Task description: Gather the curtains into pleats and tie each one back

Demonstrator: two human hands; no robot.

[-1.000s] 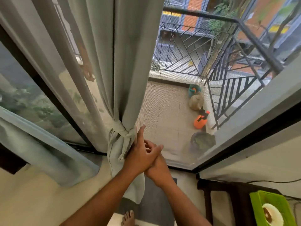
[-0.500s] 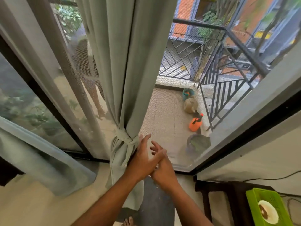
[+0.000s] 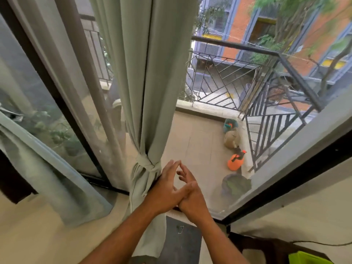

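The curtain [image 3: 146, 82] ran out of frame at the top, and its hem was hidden behind the left forearm. It hung vertically, cinched by a knotted tie [image 3: 147, 165]. Just right of the knot, the left hand [image 3: 166, 189] and right hand [image 3: 190, 197] crossed, fingers spread, each grip empty; the left hand's edge brushed the fabric.

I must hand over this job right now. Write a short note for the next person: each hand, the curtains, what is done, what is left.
Left hand: open, holds nothing, its edge against the tied curtain.
Right hand: open, empty, crossed under the left.
Middle curtain: gathered, bound by a knotted tie at the window.
Left curtain: hangs loose, no tie visible.
Done: the middle curtain looks finished.
Left: gather and tie the left curtain; any others are out of view.
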